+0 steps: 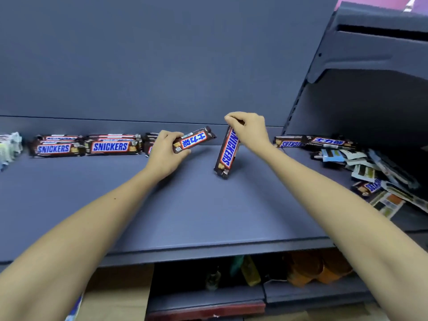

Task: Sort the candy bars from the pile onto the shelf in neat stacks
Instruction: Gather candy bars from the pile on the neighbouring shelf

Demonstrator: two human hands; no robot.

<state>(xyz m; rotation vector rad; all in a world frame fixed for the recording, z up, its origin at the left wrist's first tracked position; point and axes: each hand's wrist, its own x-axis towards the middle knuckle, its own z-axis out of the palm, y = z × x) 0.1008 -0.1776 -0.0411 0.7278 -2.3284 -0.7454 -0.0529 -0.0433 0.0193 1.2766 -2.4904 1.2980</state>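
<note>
Flat grey-blue metal shelf (185,216). Loose pile of mixed candy wrappers (370,172) at right; neat stacks of brown Snickers bars (85,145) along back left. Left hand (165,151) grips one brown bar with Chinese lettering (196,139), tilted. Right hand (249,128) pinches the top end of an upright brown Snickers bar (227,154) mid-shelf.

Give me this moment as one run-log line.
left hand: grips tilted Snickers bar | right hand: pinches top end of near-upright bar | stacks: back left of shelf | pile: far right
</note>
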